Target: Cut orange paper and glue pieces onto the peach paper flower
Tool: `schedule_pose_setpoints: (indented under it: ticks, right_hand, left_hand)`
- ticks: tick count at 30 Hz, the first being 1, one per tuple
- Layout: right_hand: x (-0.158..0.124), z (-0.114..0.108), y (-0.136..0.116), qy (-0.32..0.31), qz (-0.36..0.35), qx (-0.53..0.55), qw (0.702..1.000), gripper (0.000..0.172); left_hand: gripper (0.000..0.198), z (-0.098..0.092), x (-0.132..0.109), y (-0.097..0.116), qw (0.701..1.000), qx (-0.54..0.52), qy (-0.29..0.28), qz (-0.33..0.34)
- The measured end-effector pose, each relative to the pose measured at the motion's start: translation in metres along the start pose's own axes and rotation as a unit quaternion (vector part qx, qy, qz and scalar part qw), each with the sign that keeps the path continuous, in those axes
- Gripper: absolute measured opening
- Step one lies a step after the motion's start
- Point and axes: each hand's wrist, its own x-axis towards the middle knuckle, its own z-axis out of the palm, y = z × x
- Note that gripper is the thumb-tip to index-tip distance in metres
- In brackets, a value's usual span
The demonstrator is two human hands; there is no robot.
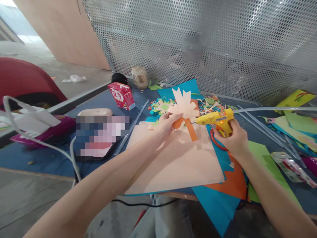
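My left hand (170, 121) grips a paper flower (184, 107) of pale peach strips with notched ends, orange strips hanging from its lower side. In my right hand (234, 135) is a yellow hot glue gun (218, 119), a small orange light glowing on its body. Its nozzle points left and reaches the flower's orange strip (191, 129); whether it touches cannot be made out. Beneath both lies a stack of pale peach paper sheets (170, 162). Just behind my left hand rests a finished-looking layered paper flower (162, 106) in blue, green and cream.
A red drink carton (122, 96), a jar (139, 77) and a phone-like device (99, 138) lie left. Clear glue sticks (262, 127), green paper (260, 155) and scissors with red handles (218, 140) are right. A perforated metal screen (153, 39) stands behind. White cables (49, 142) cross the left side.
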Motion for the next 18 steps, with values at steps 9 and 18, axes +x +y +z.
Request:
schedule_pose_setpoints:
  ticks: [9,18]
  right_hand:
    - [-0.0033,0.0025,0.0000,0.015,-0.036,-0.015,0.999,0.038]
    - [-0.0075,0.0041,0.0021,0.004,-0.079,-0.039,0.996,0.027]
  left_hand:
    - [0.026,0.0045,-0.0035,0.0043,1.000,-0.014,0.006,-0.012]
    - [0.030,0.0043,-0.0038,0.0005,1.000,-0.001,-0.002,-0.008]
